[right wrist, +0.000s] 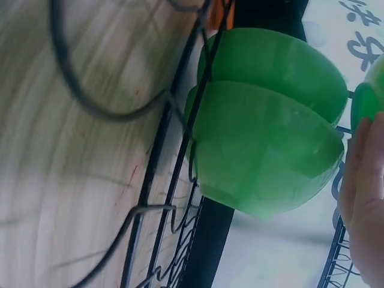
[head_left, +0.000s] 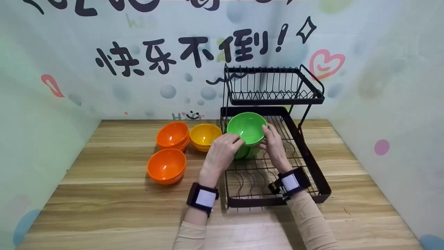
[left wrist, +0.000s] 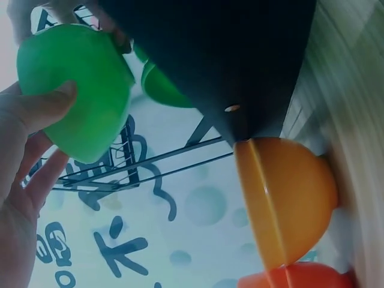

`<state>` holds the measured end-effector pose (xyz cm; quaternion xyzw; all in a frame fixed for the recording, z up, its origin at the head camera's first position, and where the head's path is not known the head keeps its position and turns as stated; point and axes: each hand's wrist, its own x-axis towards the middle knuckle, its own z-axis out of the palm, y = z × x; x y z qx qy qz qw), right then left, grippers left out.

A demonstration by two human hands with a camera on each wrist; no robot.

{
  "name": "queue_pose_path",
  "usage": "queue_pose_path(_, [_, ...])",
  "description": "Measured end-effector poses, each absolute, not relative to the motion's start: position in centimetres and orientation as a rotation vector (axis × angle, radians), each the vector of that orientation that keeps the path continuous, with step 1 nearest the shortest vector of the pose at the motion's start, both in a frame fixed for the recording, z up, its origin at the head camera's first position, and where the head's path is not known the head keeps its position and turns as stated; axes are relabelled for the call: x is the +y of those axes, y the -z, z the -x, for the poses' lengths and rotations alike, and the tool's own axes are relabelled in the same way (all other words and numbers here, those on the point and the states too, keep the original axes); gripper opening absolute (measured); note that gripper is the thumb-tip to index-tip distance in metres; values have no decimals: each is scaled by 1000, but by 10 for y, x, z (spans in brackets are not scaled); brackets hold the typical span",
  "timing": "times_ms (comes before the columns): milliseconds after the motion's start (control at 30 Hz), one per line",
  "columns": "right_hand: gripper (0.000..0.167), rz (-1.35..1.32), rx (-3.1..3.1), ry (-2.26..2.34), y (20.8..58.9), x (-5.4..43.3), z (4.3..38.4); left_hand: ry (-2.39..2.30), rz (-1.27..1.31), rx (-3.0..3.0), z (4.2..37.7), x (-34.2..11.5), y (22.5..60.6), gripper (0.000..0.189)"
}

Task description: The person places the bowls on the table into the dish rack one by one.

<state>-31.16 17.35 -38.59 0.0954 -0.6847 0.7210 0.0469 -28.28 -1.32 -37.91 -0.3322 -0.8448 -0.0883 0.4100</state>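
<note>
A green bowl [head_left: 247, 128] is held up over the lower rack tier, its opening turned upward and toward the head camera. My left hand [head_left: 223, 149] grips its near left rim, and in the left wrist view the thumb [left wrist: 57, 102] lies on the bowl's wall. On the opposite side my right hand [head_left: 274, 144] holds the rim. Beneath it, partly hidden in the head view, two more green bowls [right wrist: 264, 144] stand against each other in the black dish rack [head_left: 277, 199].
Left of the rack stand a yellow bowl [head_left: 206, 135] and two groups of orange bowls, one behind [head_left: 172, 134] and one in front [head_left: 166, 166]. The rack's upper tier [head_left: 274, 100] rises at the back, near the printed wall [head_left: 166, 93].
</note>
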Motion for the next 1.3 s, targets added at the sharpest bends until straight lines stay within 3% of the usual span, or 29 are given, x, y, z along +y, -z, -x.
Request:
queue_pose_path(233, [47,-208,-1971,-2292,385,175,312,323,785,-2135,289,-12,383,20])
queue_pose_path(467, [50,-126,-1915,-2192,383,177,311,487,530,-2230,295,-15,390,20])
queue_pose_path(833, [52,74,-1707,-1997,384,183,309,521,149,-2724,308,-13,403,51])
queue_pose_path(1300, [58,395,-1790,-1696,384,189,315,529,114,-2789,312,-11,409,28])
